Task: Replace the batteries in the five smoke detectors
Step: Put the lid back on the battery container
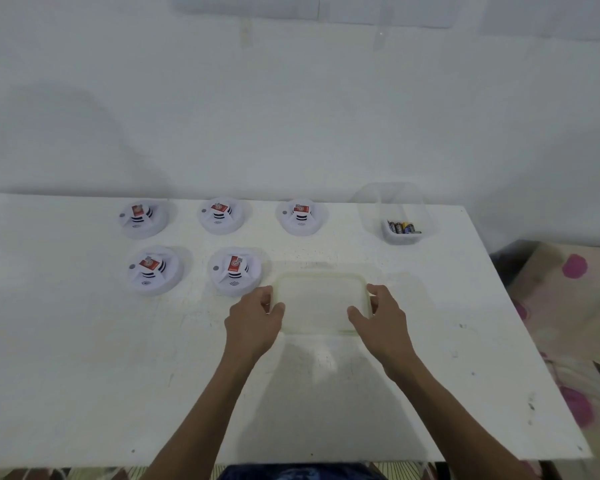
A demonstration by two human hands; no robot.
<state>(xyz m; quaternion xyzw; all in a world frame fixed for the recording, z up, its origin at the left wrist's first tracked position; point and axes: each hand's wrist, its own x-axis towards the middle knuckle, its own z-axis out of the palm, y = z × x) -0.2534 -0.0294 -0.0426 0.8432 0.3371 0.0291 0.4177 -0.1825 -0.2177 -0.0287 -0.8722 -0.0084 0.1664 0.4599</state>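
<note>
Head view. The left hand (255,315) and the right hand (383,315) grip the two short ends of a shallow, translucent plastic lid (321,303), thumbs curled over its upper face and fingers wrapped over the rim; whether the lid rests on the white table (84,358) or is raised slightly cannot be told. Five smoke detectors lie beyond and left of the left hand, in two rows. The nearest, front-right detector (235,270), sits just beyond the left hand's fingertips, with the front-left detector (154,270) further left. The back row holds the back-left detector (142,218), the back-middle detector (220,215) and the back-right detector (301,216). Each is a round, domed white plastic disc with dark vent slots and a red label. Beyond the right hand, near the table's far edge, stands a clear plastic container (394,213) holding cylindrical batteries (403,227). The tabletop is matt, scuffed and speckled. Bare surface lies to the left of, to the right of and nearer than both hands.
</note>
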